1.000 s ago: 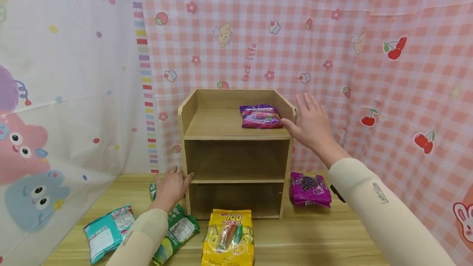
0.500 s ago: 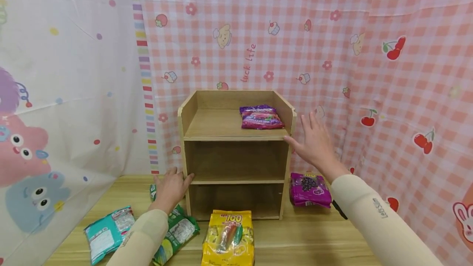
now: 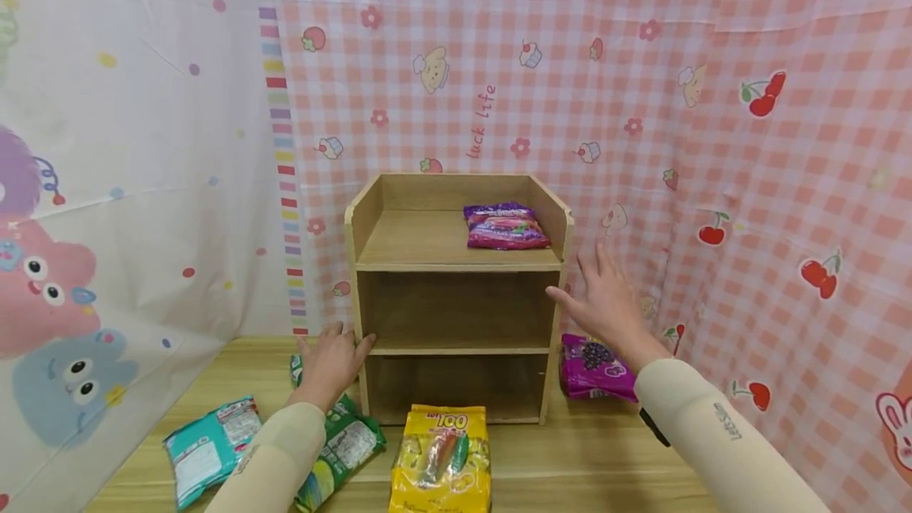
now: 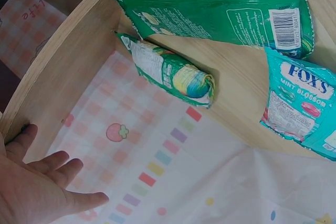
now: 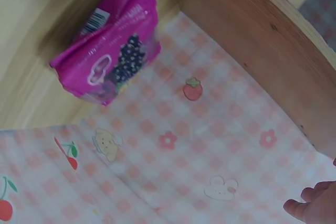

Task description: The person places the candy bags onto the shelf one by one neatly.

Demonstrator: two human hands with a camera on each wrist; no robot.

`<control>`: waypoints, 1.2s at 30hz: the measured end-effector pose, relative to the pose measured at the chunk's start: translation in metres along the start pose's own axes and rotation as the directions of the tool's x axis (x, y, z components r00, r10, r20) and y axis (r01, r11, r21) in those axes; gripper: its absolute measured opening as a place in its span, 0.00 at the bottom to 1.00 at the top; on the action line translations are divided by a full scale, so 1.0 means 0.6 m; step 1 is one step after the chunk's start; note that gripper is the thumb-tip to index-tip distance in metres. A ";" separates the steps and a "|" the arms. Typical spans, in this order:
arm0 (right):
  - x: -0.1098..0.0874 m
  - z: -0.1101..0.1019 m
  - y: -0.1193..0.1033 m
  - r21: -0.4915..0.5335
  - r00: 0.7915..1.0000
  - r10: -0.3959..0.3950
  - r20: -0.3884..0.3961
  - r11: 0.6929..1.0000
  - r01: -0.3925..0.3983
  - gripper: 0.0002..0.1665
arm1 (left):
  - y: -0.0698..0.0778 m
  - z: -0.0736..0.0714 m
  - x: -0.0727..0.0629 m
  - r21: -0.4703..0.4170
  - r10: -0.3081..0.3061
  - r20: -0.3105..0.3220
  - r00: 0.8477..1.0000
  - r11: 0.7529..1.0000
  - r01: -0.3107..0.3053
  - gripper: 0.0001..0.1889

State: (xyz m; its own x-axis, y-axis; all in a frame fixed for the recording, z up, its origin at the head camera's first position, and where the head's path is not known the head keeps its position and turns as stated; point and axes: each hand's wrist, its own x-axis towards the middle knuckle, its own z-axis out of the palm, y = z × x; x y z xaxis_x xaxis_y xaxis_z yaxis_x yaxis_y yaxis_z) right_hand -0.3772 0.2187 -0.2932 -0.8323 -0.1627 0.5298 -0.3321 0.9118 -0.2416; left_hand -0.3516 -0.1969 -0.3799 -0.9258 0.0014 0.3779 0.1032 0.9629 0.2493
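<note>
A three-level wooden shelf (image 3: 456,266) stands against the back cloth. A purple candy bag (image 3: 507,226) lies on its top level, toward the right side. My left hand (image 3: 331,362) rests against the shelf's left side, fingers spread; the left wrist view shows a fingertip on the wooden panel. To the right of the shelf, my right hand (image 3: 606,303) hangs in the air with fingers extended and nothing in it. Below that hand, a magenta grape candy bag (image 3: 597,369) leans by the shelf's right side, partly covered by the forearm.
A yellow candy bag (image 3: 440,457) stands before the shelf. Left of it lie a green bag (image 3: 349,450), a teal mint bag (image 3: 214,450) and a small green packet (image 4: 168,72). A black object (image 3: 654,427) shows beside the right sleeve. Printed cloth hangs around the wooden tabletop (image 3: 570,465).
My right hand has come down from beside the shelf's top level to about its middle level. The left hand stays at the shelf's left side, and the bags lie as before.
</note>
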 end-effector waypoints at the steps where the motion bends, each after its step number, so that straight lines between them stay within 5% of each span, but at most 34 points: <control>1: -0.002 0.005 0.002 -0.002 1.000 0.007 0.007 1.000 -0.007 0.57 | 0.000 0.000 0.000 -0.001 -0.001 0.001 1.000 1.000 0.001 0.30; 15: -0.029 0.060 0.001 -0.008 0.998 0.017 0.060 1.000 -0.017 0.53 | -0.002 0.002 0.000 -0.008 -0.002 0.001 1.000 1.000 0.002 0.30; 24: -0.042 0.104 0.006 -0.091 1.000 0.007 0.014 0.996 -0.006 0.53 | 0.000 0.003 0.001 0.001 -0.006 -0.007 1.000 1.000 0.006 0.30; 36: -0.050 0.137 0.003 -0.069 0.998 0.061 0.022 0.996 -0.060 0.55 | -0.003 0.007 0.003 0.007 -0.005 0.003 1.000 1.000 0.005 0.31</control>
State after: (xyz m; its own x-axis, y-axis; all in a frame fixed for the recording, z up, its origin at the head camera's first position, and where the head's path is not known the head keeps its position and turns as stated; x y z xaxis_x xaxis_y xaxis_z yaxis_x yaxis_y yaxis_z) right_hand -0.3896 0.1943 -0.3765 -0.8608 -0.1151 0.4957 -0.2506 0.9436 -0.2161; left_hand -0.3548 -0.1978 -0.3837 -0.9276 -0.0028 0.3736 0.0958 0.9648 0.2451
